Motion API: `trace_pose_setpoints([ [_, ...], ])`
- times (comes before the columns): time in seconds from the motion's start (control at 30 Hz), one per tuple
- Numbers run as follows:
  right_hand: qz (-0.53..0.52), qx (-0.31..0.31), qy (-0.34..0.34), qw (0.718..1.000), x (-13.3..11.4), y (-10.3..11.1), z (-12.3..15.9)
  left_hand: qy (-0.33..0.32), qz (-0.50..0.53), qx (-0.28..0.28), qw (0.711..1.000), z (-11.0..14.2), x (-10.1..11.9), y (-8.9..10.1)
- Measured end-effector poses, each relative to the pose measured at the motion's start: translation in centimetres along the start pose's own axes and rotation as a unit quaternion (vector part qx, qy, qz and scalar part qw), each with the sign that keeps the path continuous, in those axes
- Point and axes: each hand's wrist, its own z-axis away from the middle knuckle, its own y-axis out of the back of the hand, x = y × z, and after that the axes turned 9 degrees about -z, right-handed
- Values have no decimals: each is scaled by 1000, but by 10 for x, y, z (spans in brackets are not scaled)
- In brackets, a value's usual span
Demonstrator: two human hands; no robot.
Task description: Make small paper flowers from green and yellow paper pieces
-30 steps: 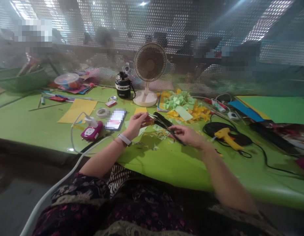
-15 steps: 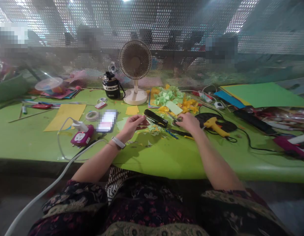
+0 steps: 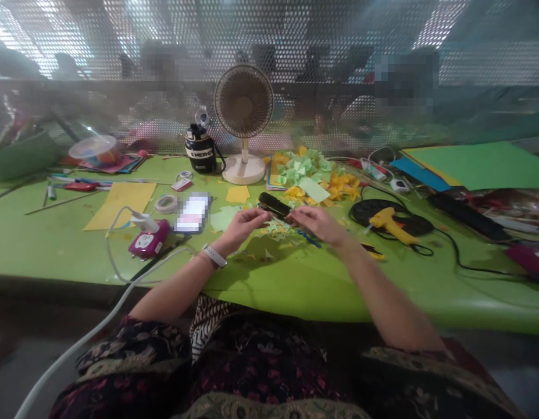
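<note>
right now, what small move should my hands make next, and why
Perhaps ease the right hand slightly toward the left hand: their fingertips face each other across a gap, near the black tool and paper scraps. Anything thin they hold is too small to make out.

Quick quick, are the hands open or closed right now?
Left hand: closed in a pinch near the black stapler; anything held is too small to tell.
Right hand: pinched closed too; can't tell if it's holding anything.

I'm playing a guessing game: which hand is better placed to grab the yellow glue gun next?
Probably the right hand: it's nearer the yellow glue gun, on that side; the left hand is farther.
</note>
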Motion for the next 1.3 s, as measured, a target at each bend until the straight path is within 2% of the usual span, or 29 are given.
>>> trace_pose_setpoints([
  [0.1, -65, -50, -5, 997, -6, -25, 5, -12, -22, -14, 1000, 0, -3, -1],
  [0.2, -89, -68, -16, 994, -3, -33, 5, -10, -44, -26, 999, 1, -3, -2],
  [0.53, -76, -12, 19, 997, 0, -34, 4, 24, 1, -66, 998, 5, 0, -4],
  [0.73, -39, -22, 31, 998, 7, -35, 4, 36, -14, -70, 997, 4, -3, -2],
  [1.13, 1, -45, 22, 999, 2, -34, 8, 33, -32, -67, 997, 0, -8, 1],
  [1.3, 95, 10, 86, 992, 2, -35, 9, 51, -71, -78, 993, 0, -9, 3],
])
